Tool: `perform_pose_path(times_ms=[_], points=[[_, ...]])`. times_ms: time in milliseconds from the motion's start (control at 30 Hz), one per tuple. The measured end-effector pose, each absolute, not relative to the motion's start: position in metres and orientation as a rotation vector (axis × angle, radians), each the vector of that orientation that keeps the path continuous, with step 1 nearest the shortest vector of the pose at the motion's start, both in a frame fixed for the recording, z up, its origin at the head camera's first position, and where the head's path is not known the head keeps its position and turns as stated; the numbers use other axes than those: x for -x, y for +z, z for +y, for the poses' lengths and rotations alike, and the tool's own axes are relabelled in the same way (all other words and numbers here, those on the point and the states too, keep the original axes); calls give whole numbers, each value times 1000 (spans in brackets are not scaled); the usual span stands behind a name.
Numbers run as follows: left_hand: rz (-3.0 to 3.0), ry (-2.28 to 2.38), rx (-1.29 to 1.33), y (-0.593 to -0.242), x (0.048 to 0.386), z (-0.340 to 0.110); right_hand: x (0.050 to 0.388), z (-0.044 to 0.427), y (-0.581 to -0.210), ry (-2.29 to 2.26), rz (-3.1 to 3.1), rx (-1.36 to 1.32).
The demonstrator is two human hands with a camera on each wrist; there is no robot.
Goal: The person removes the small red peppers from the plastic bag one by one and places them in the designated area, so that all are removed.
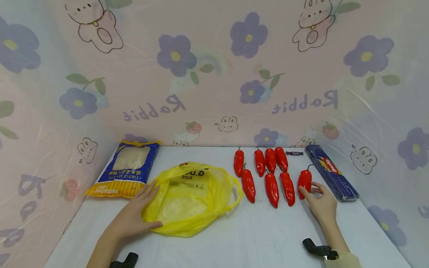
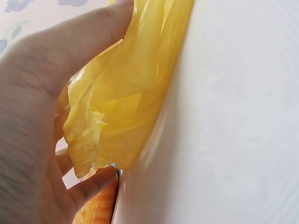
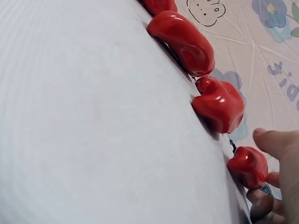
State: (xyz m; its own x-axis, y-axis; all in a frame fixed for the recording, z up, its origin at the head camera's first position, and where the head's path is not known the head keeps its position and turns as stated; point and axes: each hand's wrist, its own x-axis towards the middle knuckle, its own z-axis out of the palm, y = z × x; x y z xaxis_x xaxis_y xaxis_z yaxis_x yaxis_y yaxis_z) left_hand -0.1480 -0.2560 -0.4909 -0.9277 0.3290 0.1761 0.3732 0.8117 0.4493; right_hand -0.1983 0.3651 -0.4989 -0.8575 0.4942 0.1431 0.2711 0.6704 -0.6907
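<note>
A yellow plastic bag (image 1: pixel 201 219) lies on the table with its mouth spread toward me. My left hand (image 1: pixel 135 214) is at its left side, thumb along the lower rim and fingers spread along the upper edge. In the left wrist view the yellow film (image 2: pixel 135 84) lies between thumb and fingers. My right hand (image 1: pixel 321 201) is around the rightmost red chili pepper (image 1: pixel 305 180), thumb over its left side and fingers at its right. The right wrist view shows the thumb apart from that pepper (image 3: pixel 250 163), with fingers beside it. Several more red peppers (image 1: pixel 271 190) lie left of it.
A blue and yellow pasta packet (image 1: pixel 130 160) lies at the back left. Toward the right edge is a long dark blue package (image 1: pixel 331 173), and a small dark wrapped piece (image 1: pixel 294 153) sits behind the peppers. Patterned cloth walls (image 1: pixel 214 82) enclose the white table.
</note>
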Motion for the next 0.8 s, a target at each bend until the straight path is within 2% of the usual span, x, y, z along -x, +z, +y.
perform_pose_path(times_ms=[267,567,800], points=[[-2918,-728,542,-491,145,-260,197,364,-502,980,-2599,528],[-2854,-710,601,-490,148,-260,197,372,-502,959,-2586,572],[-2892,-704,528,-484,145,-262,196,371,-498,961,-2560,591]])
